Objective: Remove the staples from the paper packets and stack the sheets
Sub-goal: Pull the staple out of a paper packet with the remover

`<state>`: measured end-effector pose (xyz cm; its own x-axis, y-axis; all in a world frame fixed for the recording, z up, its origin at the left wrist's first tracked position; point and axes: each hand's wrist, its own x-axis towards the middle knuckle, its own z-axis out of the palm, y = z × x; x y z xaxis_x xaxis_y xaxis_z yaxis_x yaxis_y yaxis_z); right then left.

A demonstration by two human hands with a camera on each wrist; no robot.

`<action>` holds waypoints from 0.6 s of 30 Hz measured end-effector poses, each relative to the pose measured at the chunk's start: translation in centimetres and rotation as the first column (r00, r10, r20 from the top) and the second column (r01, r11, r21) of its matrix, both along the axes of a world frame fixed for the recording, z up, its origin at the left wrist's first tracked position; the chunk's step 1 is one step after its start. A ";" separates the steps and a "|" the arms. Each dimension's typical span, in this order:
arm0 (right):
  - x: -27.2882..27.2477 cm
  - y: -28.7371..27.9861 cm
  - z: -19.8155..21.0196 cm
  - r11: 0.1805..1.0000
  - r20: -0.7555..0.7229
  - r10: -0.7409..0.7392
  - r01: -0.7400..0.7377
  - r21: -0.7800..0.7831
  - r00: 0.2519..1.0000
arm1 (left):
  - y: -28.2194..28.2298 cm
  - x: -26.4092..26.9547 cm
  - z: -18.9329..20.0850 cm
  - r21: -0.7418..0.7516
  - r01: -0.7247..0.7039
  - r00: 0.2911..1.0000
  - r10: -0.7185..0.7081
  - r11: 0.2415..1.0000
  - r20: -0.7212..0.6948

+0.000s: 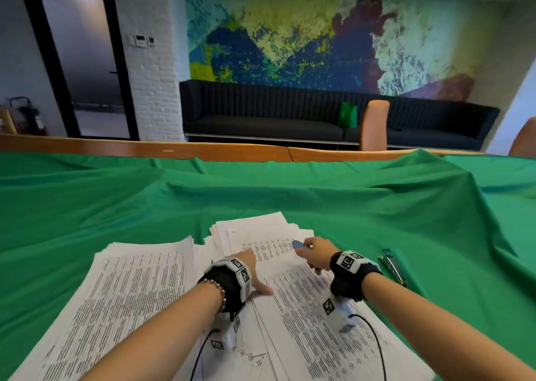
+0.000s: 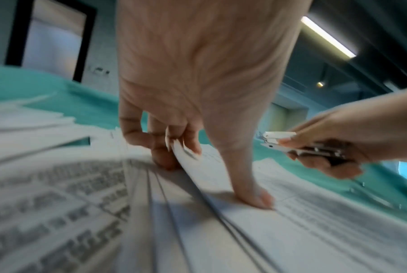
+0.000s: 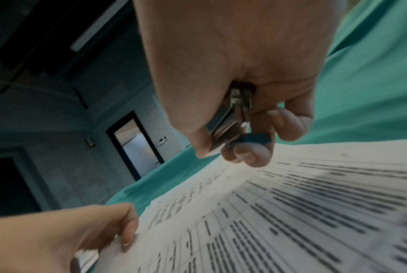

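Printed sheets cover the green cloth in front of me. My left hand (image 1: 256, 273) pinches the left edge of the top paper packet (image 1: 304, 308). In the left wrist view its curled fingers (image 2: 186, 146) lift the edge of the packet (image 2: 291, 221), and the thumb presses flat on top. My right hand (image 1: 307, 251) grips a metal staple remover (image 1: 298, 245) with a blue tip, held just above the packet's far end. The right wrist view shows the staple remover (image 3: 230, 120) clamped between thumb and fingers over the packet (image 3: 291, 212).
A thick stack of sheets (image 1: 130, 293) lies at the left, and a fanned pile (image 1: 261, 230) lies further back. A metal stapler (image 1: 391, 264) rests on the green cloth (image 1: 377, 206) to the right. A wooden table edge (image 1: 203, 148) runs behind the cloth.
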<state>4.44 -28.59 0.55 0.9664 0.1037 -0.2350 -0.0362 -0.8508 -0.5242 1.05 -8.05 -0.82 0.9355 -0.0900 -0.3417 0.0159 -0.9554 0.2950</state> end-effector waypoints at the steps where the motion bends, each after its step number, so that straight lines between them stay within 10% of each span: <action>1: -0.1 -0.6 -0.2 1.000 -0.006 -0.019 0.020 0.024 1.000 | -0.1 0.1 0.1 -0.035 -0.033 0.999 0.033 0.999 -0.002; 7: -0.4 -3.2 -1.5 1.000 0.023 -0.012 0.012 -0.023 1.000 | -0.3 0.7 -0.6 -0.172 -0.115 0.993 0.118 0.978 0.003; 18: -0.6 2.2 -0.2 0.893 0.023 0.323 -0.297 -0.337 0.946 | 0.0 0.4 -0.9 0.054 0.006 1.000 -0.004 0.999 -0.030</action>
